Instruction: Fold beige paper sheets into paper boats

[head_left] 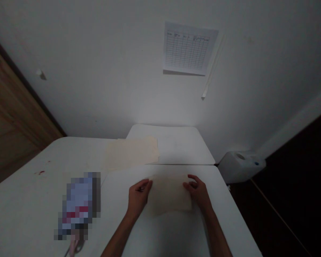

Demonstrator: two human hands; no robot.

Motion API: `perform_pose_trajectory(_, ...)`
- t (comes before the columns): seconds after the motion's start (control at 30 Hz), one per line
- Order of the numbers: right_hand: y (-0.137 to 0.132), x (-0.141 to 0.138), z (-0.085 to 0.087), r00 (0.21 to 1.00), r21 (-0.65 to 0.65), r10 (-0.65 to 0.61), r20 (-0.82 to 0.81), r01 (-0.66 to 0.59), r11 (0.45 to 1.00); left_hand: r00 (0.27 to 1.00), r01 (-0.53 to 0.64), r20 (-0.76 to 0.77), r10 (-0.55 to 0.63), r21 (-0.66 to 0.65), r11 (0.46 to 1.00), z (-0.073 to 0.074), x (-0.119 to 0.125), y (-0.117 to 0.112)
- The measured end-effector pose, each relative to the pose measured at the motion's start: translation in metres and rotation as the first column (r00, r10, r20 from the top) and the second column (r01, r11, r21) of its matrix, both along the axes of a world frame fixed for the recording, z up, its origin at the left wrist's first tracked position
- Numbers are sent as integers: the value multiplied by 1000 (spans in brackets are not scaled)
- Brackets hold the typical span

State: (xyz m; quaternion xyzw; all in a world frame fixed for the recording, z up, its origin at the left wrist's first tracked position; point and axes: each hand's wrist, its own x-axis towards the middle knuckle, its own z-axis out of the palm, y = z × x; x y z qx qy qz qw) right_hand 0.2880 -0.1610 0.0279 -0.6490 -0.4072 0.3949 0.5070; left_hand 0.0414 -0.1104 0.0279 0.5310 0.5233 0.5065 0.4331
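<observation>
A cream sheet of paper [169,194] lies flat on the white table [166,232] in front of me. My left hand [138,197] holds its left edge, fingers curled over the upper left corner. My right hand [198,192] grips the right edge near the upper right corner, fingers bent onto the sheet. Both hands pinch the paper between thumb and fingers.
A stack of cream sheets [132,152] lies farther back on the table. A blurred-out object [79,205] sits at the left. A printed chart [188,49] hangs on the white wall. A white container [240,165] stands on the floor at the right.
</observation>
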Motion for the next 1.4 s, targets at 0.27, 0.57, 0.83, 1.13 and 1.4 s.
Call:
perform_pose_trajectory(0.27, -11, -23, 1, 965, 83, -168, 200, 154, 985, 996, 60, 73, -56, -48, 997, -5, 6, 0)
perform_pose_trajectory(0.57, -20, -58, 23, 944, 290, 313, 107, -331, 898, 986, 137, 105, -129, -79, 987, 0, 6, -2)
perform_pose_trajectory(0.83, -21, -76, 6, 872, 364, 334, 359, -460, 810, 990, 139, 29, -137, -60, 989, 3, 4, -2)
perform_pose_trajectory(1.13, -10, -80, -13, 953, 356, 98, 288, -202, 912, 979, 178, 105, -172, -45, 983, -6, 5, 2)
perform_pose_trajectory(1.4, 16, -71, -12, 958, 157, 122, -260, -83, 984, 948, 245, 224, -227, -58, 968, -10, 12, -3)
